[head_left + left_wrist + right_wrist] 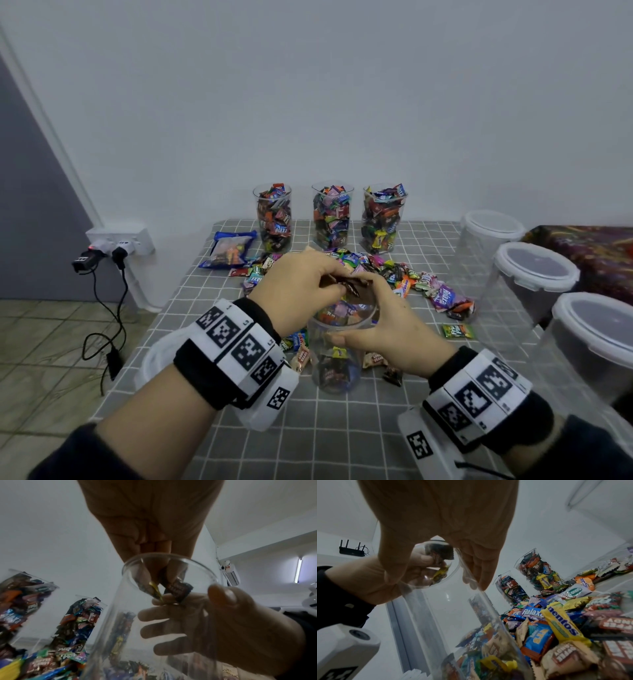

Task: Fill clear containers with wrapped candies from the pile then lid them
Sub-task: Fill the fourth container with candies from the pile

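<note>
**Clear container held while candies are pinched over its mouth**

Clear plastic forms the container [337, 346], which stands on the checked tabletop [342, 438], just in front of the candy pile [376, 274]. It is gripped near the rim by the right hand [387, 329], fingers [164, 632] curled round its wall. Dark wrapped candies [352, 286] are pinched over the mouth by the left hand [294, 291]. Three filled containers [332, 217] are lined up by the wall.
</note>
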A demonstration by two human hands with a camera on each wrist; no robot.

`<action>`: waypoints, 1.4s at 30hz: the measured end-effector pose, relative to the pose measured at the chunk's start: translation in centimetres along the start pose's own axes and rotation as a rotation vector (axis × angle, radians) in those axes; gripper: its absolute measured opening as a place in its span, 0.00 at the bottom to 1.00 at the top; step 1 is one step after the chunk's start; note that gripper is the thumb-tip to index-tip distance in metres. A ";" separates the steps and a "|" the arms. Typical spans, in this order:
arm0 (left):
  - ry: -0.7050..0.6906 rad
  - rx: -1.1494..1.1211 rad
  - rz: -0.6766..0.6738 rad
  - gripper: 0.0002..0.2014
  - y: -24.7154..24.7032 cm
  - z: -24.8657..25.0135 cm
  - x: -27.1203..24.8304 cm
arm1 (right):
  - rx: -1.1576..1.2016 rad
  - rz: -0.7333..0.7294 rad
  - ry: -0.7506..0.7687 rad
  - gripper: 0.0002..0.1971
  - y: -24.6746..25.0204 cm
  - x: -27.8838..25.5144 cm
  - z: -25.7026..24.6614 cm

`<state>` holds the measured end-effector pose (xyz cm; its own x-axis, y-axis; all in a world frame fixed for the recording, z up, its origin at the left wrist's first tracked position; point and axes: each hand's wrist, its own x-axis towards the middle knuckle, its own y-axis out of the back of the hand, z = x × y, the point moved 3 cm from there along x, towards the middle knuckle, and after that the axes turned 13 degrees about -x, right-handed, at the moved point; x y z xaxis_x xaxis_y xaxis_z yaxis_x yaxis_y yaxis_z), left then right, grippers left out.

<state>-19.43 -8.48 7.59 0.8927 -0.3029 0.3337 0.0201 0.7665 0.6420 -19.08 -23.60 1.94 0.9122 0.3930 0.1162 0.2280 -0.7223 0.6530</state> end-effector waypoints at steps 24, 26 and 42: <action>0.421 -0.164 0.239 0.15 1.5 -7.9 -0.6 | -0.487 -0.301 -0.060 0.47 1.9 0.6 2.9; 0.564 -0.064 0.075 0.23 0.7 -9.6 -0.7 | -0.650 -0.321 -0.153 0.51 2.5 0.9 3.9; 0.801 0.206 -0.366 0.66 -3.9 -14.6 -1.5 | -0.982 -0.604 -0.458 0.63 1.7 1.5 6.5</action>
<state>-14.31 -2.75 -5.48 0.8940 0.0361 -0.4465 0.3521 0.5595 0.7503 -15.07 -27.96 -1.66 0.8298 0.1370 -0.5410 0.4814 0.3145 0.8181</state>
